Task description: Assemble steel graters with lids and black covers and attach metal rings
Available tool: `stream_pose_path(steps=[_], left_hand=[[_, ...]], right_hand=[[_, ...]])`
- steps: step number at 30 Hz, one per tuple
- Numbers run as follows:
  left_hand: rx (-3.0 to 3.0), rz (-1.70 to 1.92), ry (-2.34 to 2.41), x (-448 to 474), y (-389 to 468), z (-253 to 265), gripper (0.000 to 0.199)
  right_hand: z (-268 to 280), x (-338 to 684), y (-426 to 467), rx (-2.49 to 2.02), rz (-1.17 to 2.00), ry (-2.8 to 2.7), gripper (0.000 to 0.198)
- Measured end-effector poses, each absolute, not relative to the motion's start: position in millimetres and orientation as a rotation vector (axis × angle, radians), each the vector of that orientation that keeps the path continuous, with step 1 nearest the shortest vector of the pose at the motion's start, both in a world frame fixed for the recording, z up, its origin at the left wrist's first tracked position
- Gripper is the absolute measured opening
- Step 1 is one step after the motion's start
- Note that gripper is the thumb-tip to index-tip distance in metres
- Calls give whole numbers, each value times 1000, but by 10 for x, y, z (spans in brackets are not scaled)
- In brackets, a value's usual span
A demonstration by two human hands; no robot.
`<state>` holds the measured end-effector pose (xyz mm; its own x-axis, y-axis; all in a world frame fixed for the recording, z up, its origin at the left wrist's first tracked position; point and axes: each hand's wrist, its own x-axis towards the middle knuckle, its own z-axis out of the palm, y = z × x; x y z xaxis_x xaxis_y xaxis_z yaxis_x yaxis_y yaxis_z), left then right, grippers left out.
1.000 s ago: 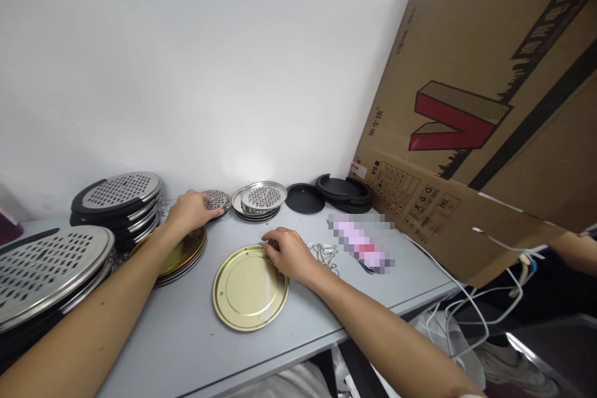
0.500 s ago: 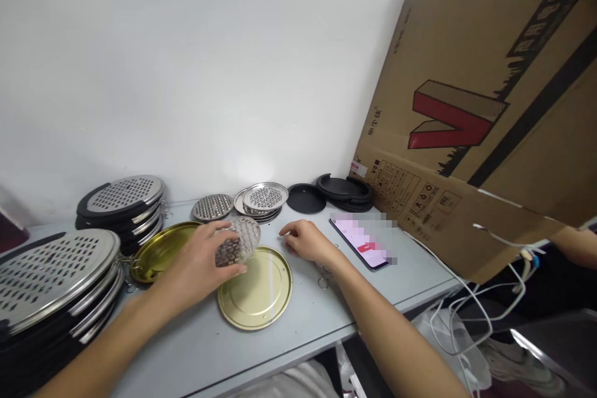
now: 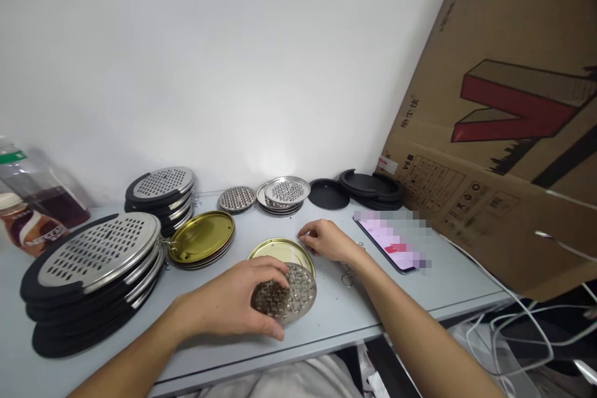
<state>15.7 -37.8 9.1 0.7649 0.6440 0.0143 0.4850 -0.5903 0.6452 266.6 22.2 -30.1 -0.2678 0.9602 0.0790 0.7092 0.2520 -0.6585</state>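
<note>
My left hand (image 3: 228, 298) grips a round metal grater disc (image 3: 301, 292) by its left edge, thumb below and fingers above. The disc is tilted and covers the near part of a pale gold round lid (image 3: 275, 249) on the table. To the right of the lid is my right hand (image 3: 330, 240), low over the table, its fingers curled together. Whether they hold something small, I cannot make out. Some small metal rings (image 3: 347, 278) lie beside its wrist, partly hidden by the forearm.
Stacks of black-rimmed grater plates (image 3: 100, 255) stand left, beside stacked gold lids (image 3: 203, 236) and bottles (image 3: 30, 224). Metal grater discs (image 3: 286, 191) and black round holders (image 3: 368, 185) line the wall. A phone (image 3: 392, 245), a cardboard box (image 3: 448, 186) and white cables (image 3: 532, 323) are right.
My left hand has brought the grater disc toward the table's front edge, over the near side of the gold lid. My right hand stays beside the lid. The view has turned left.
</note>
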Motion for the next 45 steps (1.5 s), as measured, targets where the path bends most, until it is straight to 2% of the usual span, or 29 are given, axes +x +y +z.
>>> stream_pose_path(steps=[8,14,17,23,29,33,40,42,45], left_hand=[[2105,621,868,31,-196,212,41],[1522,967,597,-192,-52,240,63],[1470,925,579,-142,-57,158,62],[1677,732,638,106,-161,18,39],[2141,608,898,226,-246,-107,55],[2369,519,917,223,-214,-203,59],[2412,374,936,149,-220,-181,46],[2401,334,934,120,-225,-161,50],[2375,227,910,79,-224,-140,76]], right_hand=[[-240,2638,174,-1500,733,-2111,23],[-229,2628,175,-1514,710,-2124,23],[-226,2621,178,-1519,705,-2127,23],[-223,2620,177,-1494,729,-2123,27],[-291,2637,215,-1440,756,-2102,30],[-306,2628,219,-1452,764,-2102,43],[-260,2596,175,-1421,821,-2116,19],[-261,2595,175,-1431,839,-2083,18],[-279,2599,183,-1428,824,-2050,19]])
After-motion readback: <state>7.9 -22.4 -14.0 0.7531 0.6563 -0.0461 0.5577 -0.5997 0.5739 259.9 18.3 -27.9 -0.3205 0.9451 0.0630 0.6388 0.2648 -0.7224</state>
